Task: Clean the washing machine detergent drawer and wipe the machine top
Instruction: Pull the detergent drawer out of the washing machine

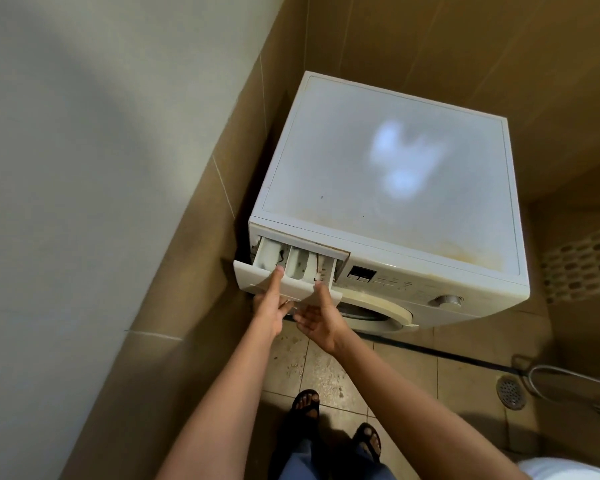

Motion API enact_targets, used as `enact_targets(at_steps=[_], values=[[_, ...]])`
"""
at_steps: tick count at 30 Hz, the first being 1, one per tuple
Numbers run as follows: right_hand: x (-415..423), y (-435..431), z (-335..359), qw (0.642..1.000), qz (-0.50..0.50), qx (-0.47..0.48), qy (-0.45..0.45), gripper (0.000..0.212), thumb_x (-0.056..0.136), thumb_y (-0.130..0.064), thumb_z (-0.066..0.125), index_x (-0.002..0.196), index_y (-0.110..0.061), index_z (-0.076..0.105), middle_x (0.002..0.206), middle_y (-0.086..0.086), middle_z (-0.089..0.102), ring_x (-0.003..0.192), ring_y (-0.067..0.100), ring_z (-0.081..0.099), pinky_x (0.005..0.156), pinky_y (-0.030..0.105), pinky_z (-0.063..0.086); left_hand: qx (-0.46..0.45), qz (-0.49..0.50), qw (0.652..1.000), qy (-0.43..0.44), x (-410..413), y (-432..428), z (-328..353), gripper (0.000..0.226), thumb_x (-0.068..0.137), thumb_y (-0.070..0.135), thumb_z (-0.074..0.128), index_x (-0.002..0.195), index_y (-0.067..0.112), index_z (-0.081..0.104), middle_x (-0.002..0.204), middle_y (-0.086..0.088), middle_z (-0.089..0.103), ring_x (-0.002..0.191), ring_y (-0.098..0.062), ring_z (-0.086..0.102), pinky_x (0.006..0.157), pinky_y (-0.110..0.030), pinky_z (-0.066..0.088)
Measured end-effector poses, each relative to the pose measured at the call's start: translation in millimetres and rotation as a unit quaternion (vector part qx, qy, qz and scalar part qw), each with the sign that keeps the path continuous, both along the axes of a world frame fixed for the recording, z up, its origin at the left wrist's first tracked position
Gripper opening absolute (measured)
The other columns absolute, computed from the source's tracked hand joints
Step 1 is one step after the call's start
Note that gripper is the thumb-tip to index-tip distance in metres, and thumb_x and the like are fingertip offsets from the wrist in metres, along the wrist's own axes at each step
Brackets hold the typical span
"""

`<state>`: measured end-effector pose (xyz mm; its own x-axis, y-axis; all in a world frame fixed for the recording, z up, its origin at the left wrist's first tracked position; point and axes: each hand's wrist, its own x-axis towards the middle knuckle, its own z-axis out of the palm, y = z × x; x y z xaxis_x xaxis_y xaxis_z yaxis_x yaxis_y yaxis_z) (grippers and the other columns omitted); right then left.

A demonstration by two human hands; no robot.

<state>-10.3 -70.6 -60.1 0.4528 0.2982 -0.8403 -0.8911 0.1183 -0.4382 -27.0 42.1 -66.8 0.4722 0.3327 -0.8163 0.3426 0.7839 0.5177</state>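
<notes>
A white front-loading washing machine stands in a tiled corner; its top (388,161) is dusty, with yellowish stains near the front edge. The detergent drawer (257,277) at the machine's upper left is pulled partly out, showing three compartments with dark grime. My left hand (272,304) grips the drawer front, thumb on its top edge and fingers underneath. My right hand (317,317) grips the same front panel further right, thumb on top and fingers below.
Beige tiled walls hem the machine in at the left and behind. A control panel with a dial (447,300) and the door rim (392,310) sit right of the drawer. A floor drain (511,391) and a hose lie at the right. My sandalled feet stand on dirty floor tiles.
</notes>
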Motion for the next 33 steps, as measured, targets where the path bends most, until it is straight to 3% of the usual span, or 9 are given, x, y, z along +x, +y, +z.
enact_targets(at_steps=[5,8,10,13,18,23,26,28,33], values=[[-23,-35,1,0.998,0.058,-0.033,0.007,0.089,0.074,-0.057,0.067,0.137,-0.001,0.037,0.128,0.02,0.053,0.11,0.026,0.058,0.093,0.036,0.05,0.002,0.006,1.0,0.016,-30,0,1,0.061,0.085,0.028,0.071,0.134,0.01,0.04,0.126,-0.018,0.056,0.122,-0.032,0.053,0.105,-0.047,0.045],[-37,-53,3,0.998,0.053,-0.023,0.015,0.104,0.072,-0.052,0.068,0.146,0.004,0.021,0.144,0.024,0.04,0.124,0.033,0.05,0.104,0.04,0.043,-0.003,0.014,1.0,0.022,-46,0,1,0.06,0.086,0.027,0.071,0.134,0.009,0.041,0.128,-0.018,0.055,0.122,-0.032,0.053,0.104,-0.046,0.046],[-42,-63,4,0.998,0.052,-0.016,0.009,0.104,0.072,-0.049,0.067,0.148,0.001,0.017,0.148,0.025,0.032,0.132,0.035,0.042,0.111,0.043,0.035,-0.008,0.016,1.0,0.022,-52,-1,3,0.062,0.086,0.025,0.071,0.136,0.009,0.039,0.127,-0.018,0.055,0.122,-0.032,0.053,0.104,-0.046,0.046],[-45,-68,7,0.998,0.056,-0.015,-0.008,0.101,0.071,-0.048,0.068,0.149,-0.006,0.02,0.149,0.025,0.032,0.13,0.036,0.044,0.109,0.042,0.037,-0.011,0.017,1.0,0.018,-52,-4,9,0.061,0.086,0.023,0.071,0.135,0.009,0.038,0.123,-0.018,0.055,0.121,-0.032,0.053,0.104,-0.046,0.046],[-36,-64,10,0.999,0.028,-0.021,-0.029,0.076,0.082,-0.045,0.065,0.141,-0.01,0.035,0.137,0.026,0.044,0.118,0.032,0.054,0.104,0.04,0.044,-0.001,0.015,1.0,0.021,-52,-6,8,0.059,0.085,0.025,0.071,0.133,0.01,0.04,0.126,-0.019,0.055,0.121,-0.033,0.053,0.104,-0.045,0.046],[-25,-52,18,0.978,0.149,-0.133,-0.051,0.052,0.087,-0.055,0.056,0.115,-0.012,0.05,0.118,0.018,0.055,0.099,0.022,0.055,0.09,0.036,0.048,0.005,0.008,1.0,0.021,-53,-4,2,0.06,0.084,0.031,0.072,0.131,0.01,0.041,0.124,-0.018,0.057,0.118,-0.032,0.056,0.101,-0.043,0.048],[-13,-43,16,0.903,0.165,-0.331,-0.22,0.039,0.091,-0.039,0.058,0.116,-0.009,0.054,0.111,0.01,0.059,0.093,0.015,0.055,0.08,0.026,0.047,0.001,0.009,1.0,0.02,-54,-3,-3,0.05,0.083,0.031,0.072,0.12,0.013,0.044,0.124,-0.018,0.058,0.116,-0.032,0.057,0.099,-0.043,0.05],[2,-34,21,0.854,0.154,-0.372,-0.33,0.024,0.095,-0.023,0.055,0.112,-0.006,0.058,0.101,0.008,0.064,0.079,0.01,0.056,0.068,0.017,0.045,0.002,0.01,1.0,0.022,-54,-2,-6,0.049,0.083,0.031,0.073,0.119,0.013,0.045,0.124,-0.018,0.058,0.116,-0.032,0.057,0.099,-0.043,0.05],[46,8,29,0.887,0.191,-0.307,-0.287,0.029,0.097,-0.027,0.052,0.08,-0.007,0.064,0.067,0.001,0.06,0.061,0.014,0.057,0.059,0.023,0.049,0.009,0.011,1.0,0.026,-53,-1,-8,0.049,0.083,0.031,0.072,0.119,0.011,0.046,0.122,-0.016,0.06,0.114,-0.03,0.059,0.093,-0.037,0.053]])
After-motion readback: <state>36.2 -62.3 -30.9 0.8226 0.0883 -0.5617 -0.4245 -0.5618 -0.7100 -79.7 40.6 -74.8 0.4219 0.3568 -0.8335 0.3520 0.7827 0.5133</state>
